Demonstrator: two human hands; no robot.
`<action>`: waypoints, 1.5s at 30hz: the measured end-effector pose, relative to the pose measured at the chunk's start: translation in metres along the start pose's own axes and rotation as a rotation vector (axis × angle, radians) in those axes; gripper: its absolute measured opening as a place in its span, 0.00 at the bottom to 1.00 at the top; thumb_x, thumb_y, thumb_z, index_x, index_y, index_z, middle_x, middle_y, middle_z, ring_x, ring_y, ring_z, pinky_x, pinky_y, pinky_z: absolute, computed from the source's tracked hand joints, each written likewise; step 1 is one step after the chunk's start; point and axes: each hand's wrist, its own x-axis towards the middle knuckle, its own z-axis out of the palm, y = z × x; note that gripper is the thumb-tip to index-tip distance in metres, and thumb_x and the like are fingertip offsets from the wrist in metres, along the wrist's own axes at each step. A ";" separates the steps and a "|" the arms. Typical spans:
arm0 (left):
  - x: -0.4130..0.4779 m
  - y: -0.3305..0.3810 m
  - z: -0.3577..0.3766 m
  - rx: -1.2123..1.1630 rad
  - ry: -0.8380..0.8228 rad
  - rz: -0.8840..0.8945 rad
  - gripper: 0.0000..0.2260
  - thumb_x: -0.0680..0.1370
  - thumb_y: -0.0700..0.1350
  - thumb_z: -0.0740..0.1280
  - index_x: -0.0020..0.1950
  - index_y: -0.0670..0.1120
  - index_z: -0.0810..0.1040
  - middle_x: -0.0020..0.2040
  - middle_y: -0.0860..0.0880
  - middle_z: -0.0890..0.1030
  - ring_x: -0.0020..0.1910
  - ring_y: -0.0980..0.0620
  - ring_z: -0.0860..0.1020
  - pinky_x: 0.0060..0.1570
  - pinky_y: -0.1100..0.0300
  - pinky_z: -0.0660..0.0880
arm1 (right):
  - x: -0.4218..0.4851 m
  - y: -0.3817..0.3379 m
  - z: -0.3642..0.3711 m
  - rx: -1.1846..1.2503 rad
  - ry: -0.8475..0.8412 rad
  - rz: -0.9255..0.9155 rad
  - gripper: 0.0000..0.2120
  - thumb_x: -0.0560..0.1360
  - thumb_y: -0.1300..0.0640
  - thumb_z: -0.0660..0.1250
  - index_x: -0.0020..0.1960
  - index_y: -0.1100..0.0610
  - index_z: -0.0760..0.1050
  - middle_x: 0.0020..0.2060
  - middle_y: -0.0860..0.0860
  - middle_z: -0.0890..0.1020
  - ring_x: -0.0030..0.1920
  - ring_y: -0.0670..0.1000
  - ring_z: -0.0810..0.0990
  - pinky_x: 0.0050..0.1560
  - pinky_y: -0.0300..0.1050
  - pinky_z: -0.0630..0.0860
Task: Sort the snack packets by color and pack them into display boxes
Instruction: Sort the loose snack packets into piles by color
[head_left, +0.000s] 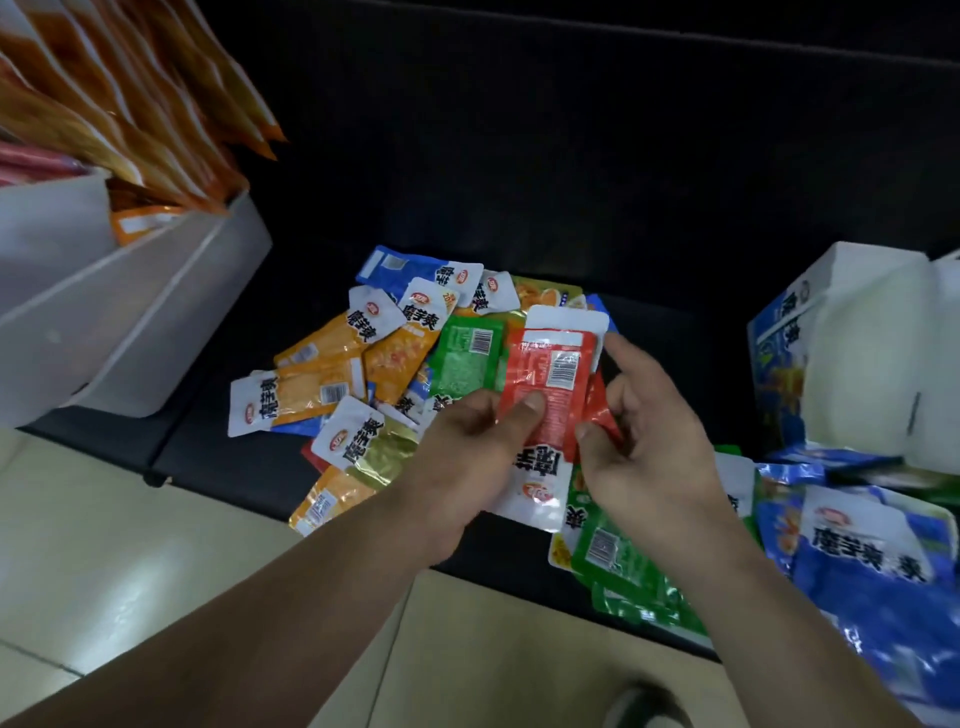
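A heap of small snack packets (363, 364) in orange, blue, green and red lies on a black seat. My left hand (467, 441) holds a red packet (550, 379) upright, thumb pressed on its printed back. My right hand (644, 447) pinches a second red packet (600, 415) by its edge, just right of the first. Green packets (618, 566) lie below my right hand. Blue packets (872, 551) are piled at the right. A blue and white display box (789, 364) stands at the right edge.
A white display box (130, 312) at the left holds orange packets standing on end. The black seat (519, 156) stretches back, dark and bare. Pale floor tiles (130, 561) lie in front. A shoe tip (639, 701) shows at the bottom.
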 end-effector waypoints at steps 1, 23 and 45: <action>0.000 -0.001 0.001 0.033 -0.010 0.019 0.11 0.82 0.53 0.68 0.44 0.50 0.83 0.45 0.50 0.88 0.45 0.54 0.86 0.50 0.56 0.77 | 0.000 0.000 -0.002 0.010 0.021 -0.018 0.37 0.77 0.71 0.69 0.80 0.47 0.63 0.40 0.54 0.75 0.41 0.51 0.78 0.47 0.36 0.78; 0.023 -0.005 0.016 0.389 0.081 0.182 0.08 0.83 0.48 0.67 0.61 0.55 0.79 0.51 0.51 0.83 0.46 0.54 0.82 0.50 0.52 0.82 | 0.072 0.042 -0.047 0.202 0.669 0.410 0.05 0.74 0.58 0.74 0.44 0.60 0.81 0.36 0.52 0.86 0.34 0.57 0.84 0.37 0.55 0.84; -0.005 -0.063 -0.038 0.881 0.173 0.532 0.08 0.76 0.41 0.72 0.55 0.46 0.83 0.53 0.51 0.82 0.52 0.50 0.79 0.49 0.57 0.77 | 0.039 0.046 -0.011 -0.749 0.107 0.158 0.21 0.80 0.46 0.66 0.71 0.52 0.73 0.63 0.52 0.82 0.67 0.59 0.77 0.71 0.63 0.70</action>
